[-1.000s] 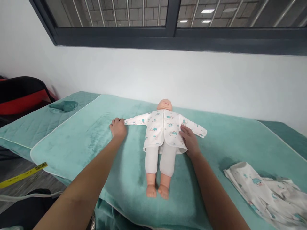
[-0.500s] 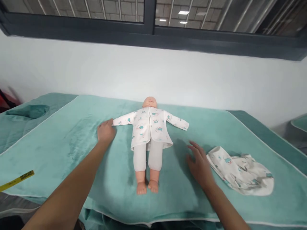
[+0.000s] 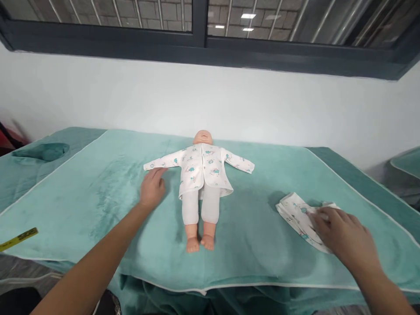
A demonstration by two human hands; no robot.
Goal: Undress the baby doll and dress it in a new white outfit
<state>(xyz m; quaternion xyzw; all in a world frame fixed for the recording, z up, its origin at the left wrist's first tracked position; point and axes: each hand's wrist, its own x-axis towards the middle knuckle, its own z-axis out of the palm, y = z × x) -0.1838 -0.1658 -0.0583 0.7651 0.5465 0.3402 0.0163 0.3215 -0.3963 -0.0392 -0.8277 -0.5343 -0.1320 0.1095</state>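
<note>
Doll (image 3: pixel 210 173) on bed (image 3: pixel 246 245). Left hand (image 3: pixel 152 190) at its sleeve (image 3: pixel 166 161), grip loosely open. Right hand (image 3: pixel 348 240) on cloth (image 3: pixel 297 213), right of doll; grip unclear. Cloth likely light, limp; best pinched at edge.

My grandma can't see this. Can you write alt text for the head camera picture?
A baby doll in a patterned white jacket lies on a green bed cover. The left hand is at its sleeve; the right hand is on crumpled patterned cloth.
</note>
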